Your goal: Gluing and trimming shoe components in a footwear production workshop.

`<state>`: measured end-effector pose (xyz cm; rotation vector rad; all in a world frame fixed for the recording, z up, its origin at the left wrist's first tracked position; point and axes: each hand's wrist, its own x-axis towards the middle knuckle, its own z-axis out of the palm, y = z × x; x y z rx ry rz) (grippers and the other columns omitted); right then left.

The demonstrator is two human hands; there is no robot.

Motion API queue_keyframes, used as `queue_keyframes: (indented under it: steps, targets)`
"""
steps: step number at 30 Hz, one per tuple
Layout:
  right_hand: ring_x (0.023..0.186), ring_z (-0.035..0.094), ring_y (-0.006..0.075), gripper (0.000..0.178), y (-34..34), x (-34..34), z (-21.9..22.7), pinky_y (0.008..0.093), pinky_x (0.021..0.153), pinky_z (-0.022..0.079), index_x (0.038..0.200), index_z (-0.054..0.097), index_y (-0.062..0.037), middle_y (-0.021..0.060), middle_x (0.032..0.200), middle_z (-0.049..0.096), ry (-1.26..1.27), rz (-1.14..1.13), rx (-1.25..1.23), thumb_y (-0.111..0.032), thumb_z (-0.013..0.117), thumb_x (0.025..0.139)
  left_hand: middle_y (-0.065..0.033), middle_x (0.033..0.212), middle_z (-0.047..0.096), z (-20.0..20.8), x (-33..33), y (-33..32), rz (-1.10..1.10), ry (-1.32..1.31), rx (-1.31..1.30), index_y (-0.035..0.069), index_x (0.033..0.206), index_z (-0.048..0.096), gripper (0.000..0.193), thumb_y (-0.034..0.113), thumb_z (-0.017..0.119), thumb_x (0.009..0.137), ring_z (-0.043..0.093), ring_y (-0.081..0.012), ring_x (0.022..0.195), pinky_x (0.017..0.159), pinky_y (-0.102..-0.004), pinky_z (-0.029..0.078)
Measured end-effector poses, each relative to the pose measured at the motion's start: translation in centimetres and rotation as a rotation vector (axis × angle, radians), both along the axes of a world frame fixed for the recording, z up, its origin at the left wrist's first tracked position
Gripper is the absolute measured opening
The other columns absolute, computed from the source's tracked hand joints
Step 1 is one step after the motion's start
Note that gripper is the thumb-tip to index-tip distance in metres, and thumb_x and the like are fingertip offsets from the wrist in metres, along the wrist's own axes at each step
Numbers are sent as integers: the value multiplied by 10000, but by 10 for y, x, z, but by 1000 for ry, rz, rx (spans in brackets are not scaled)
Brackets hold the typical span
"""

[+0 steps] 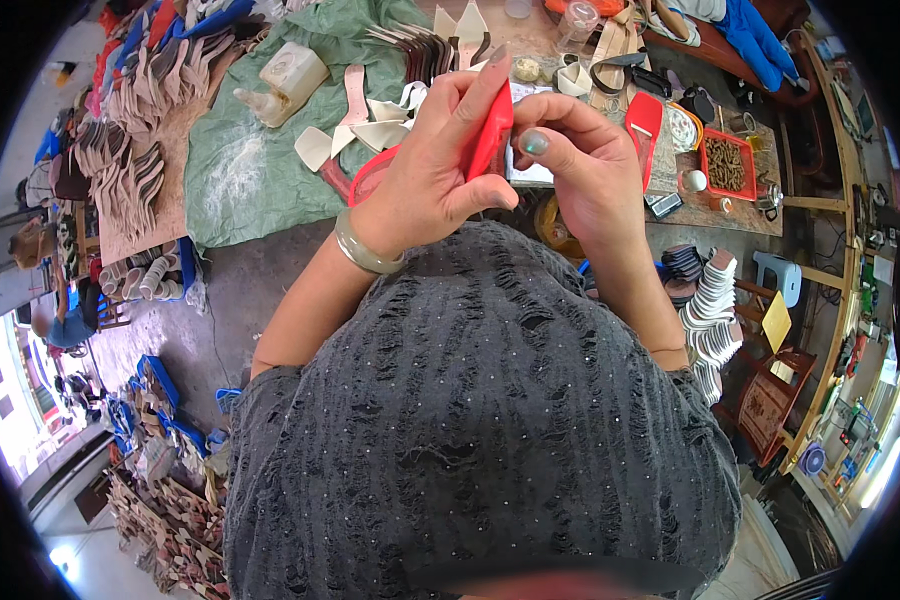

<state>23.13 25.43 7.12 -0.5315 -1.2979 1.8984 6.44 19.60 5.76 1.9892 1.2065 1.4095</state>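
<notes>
In front of my chest, my left hand (432,165) is closed on a folded red shoe-upper piece (489,135), fingers behind it and thumb below. My right hand (595,175) is closed at the right edge of the same piece, thumb and fingers pinched together; its fingertips are partly hidden. Beneath my left wrist lies another red piece (368,180) with a pale inside. Cream shoe straps (380,134) are scattered beside it. Right of my right hand, a red and pink shoe piece (645,125) rests on the table.
Green cloth (280,180) covers the table's left part, with a plastic squeeze bottle (292,82) on it. At right stand a red basket (727,162) of small brown bits and a roll of tape (683,130). White stacked soles (712,310) stand to my right; shoe parts (135,175) pile up at left.
</notes>
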Motion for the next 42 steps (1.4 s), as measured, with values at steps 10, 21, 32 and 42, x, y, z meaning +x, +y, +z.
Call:
queue_keyframes:
  steps: [10, 21, 32, 42]
  targets:
    - [692, 547, 68, 143, -6, 3, 2, 171, 593, 416, 922, 613, -8, 8, 808, 602, 153, 139, -65, -100, 672, 830, -184, 1192, 417, 2, 5, 2, 85, 174, -2, 97, 1437, 278, 915, 634, 571, 757, 427, -314, 1079, 949, -392, 354]
    - [747, 591, 174, 242, 25, 8, 20, 274, 630, 472, 931, 673, -68, 48, 890, 623, -193, -378, 1140, -19, 707, 697, -102, 1218, 478, 21, 24, -21, -237, -572, -527, 42, 1429, 253, 853, 671, 350, 861, 518, -147, 961, 811, -257, 441]
    - [777, 597, 230, 232, 49, 17, 46, 330, 664, 492, 893, 628, -37, 57, 822, 604, -273, -59, 1708, -69, 674, 668, -101, 1079, 572, 36, 25, -31, -383, -818, -912, 8, 1236, 450, 723, 617, 222, 921, 597, -160, 917, 773, -285, 499]
    - [748, 610, 248, 177, 43, 13, 30, 298, 652, 500, 888, 632, 0, 109, 833, 613, -374, -94, 1375, 29, 653, 715, -129, 1091, 566, 33, 34, -30, -224, -649, -894, 14, 1254, 430, 810, 694, 213, 871, 589, -202, 938, 768, -315, 505]
